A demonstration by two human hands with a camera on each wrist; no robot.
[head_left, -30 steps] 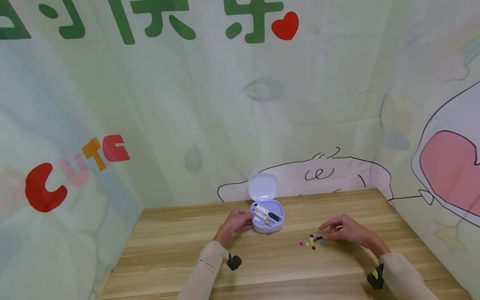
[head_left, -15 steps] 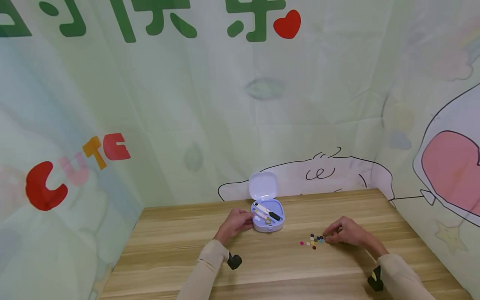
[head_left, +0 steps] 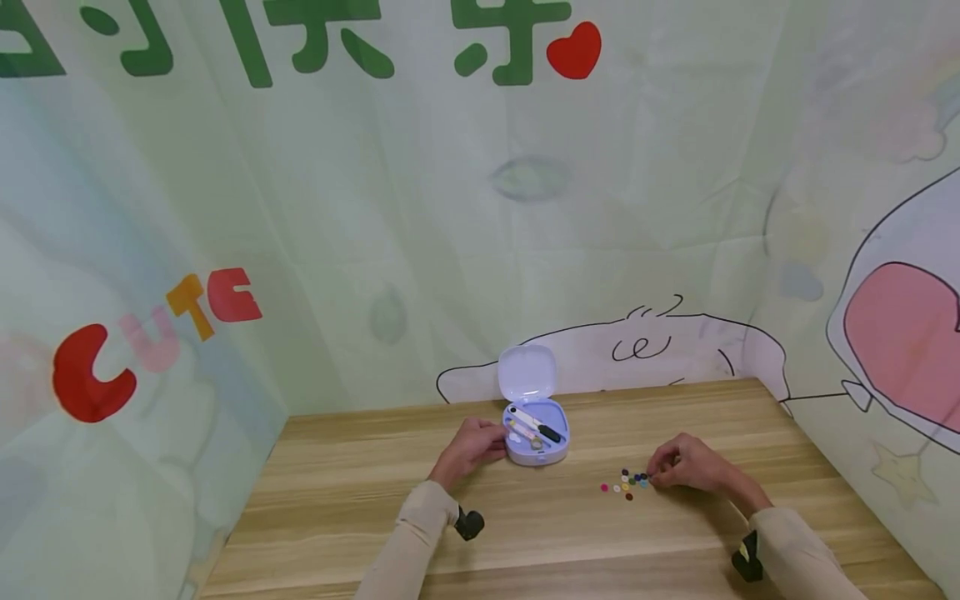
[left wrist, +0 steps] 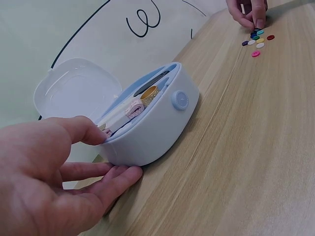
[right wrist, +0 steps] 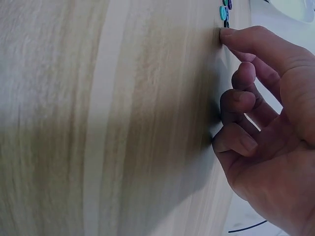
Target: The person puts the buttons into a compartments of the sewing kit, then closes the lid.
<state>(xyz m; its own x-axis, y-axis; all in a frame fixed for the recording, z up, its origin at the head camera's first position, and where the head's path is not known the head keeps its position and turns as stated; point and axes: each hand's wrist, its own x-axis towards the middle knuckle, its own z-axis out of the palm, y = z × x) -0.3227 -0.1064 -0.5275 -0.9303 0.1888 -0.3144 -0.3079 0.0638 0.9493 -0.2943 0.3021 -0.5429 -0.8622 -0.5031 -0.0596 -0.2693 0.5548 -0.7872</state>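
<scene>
A lavender sewing box (head_left: 536, 456) stands with its lid (head_left: 527, 372) raised. My left hand (head_left: 471, 448) holds its left side, thumb at the rim and fingers low against the wall in the left wrist view. Inside lie a white tool with a black end (head_left: 549, 433), a rolled tape measure (left wrist: 134, 108) and a gold thimble (left wrist: 149, 95). Several small coloured buttons lie loose to the right, a pink button (head_left: 604, 487) leftmost. At their right edge my right hand (head_left: 692, 463) pinches a dark button (left wrist: 258, 30) against the table, thumb and fingertips together, other fingers curled.
The wooden table (head_left: 360, 517) meets a printed cloth backdrop (head_left: 420, 208) just behind the raised lid. Cloth also hangs along the left and right sides. Each wrist carries a small black camera.
My right hand's thumb and index finger have come together at the right edge of the buttons, from a wider spread. My left hand and the sewing box have stayed in place.
</scene>
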